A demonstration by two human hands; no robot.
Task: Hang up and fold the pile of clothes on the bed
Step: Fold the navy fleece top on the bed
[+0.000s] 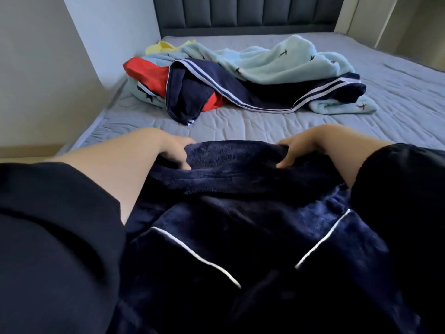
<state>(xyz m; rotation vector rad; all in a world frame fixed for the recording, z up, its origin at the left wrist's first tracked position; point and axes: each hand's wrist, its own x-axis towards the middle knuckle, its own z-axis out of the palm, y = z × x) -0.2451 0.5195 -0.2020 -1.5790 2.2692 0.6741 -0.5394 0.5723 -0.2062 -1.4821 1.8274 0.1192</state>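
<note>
While my left hand (173,150) and right hand (304,147) grip the navy fleece (240,189), fingers curled, its edge runs crosswise between them.

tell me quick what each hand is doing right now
left hand: closed, gripping the top edge of the navy fleece garment
right hand: closed, gripping the same edge

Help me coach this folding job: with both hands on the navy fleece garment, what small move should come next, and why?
The left hand and right hand each grip the navy fleece garment at its bunched top edge. I would probably draw them apart next to pull that edge taut, since the cloth looks too rumpled to fold or hang yet.
</note>
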